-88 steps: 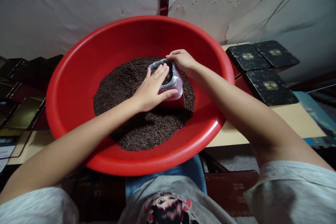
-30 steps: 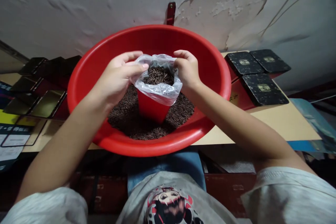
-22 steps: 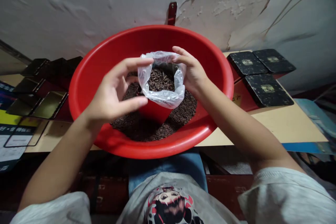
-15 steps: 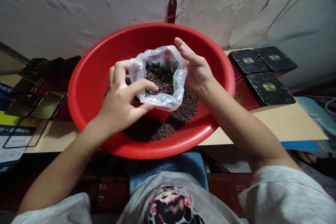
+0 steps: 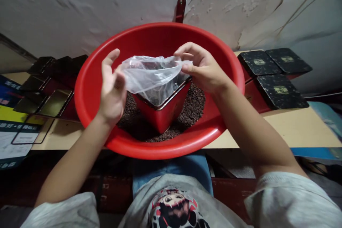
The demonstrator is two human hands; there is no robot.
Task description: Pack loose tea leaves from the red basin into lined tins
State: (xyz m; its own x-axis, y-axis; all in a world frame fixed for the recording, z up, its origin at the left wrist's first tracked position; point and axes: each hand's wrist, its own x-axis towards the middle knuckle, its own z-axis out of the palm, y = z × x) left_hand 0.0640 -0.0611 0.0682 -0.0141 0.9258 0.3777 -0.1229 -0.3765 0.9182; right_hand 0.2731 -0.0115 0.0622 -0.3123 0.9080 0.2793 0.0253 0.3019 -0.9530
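A big red basin holds a layer of dark loose tea leaves. A square red tin stands in the leaves, lined with a clear plastic bag. My left hand grips the bag's left edge and my right hand pinches its right edge. The top of the bag is pulled up and stretched flat between both hands above the tin. What is inside the bag is mostly hidden by the plastic.
Black tin lids with small labels lie on the tan table at the right. Dark and gold boxes and printed cards sit at the left. A peeling grey wall stands behind the basin.
The filled tin was set upright in the leaves. Both hands then peeled the bag's folded rim off the tin, lifted it and drew it together over the tea.
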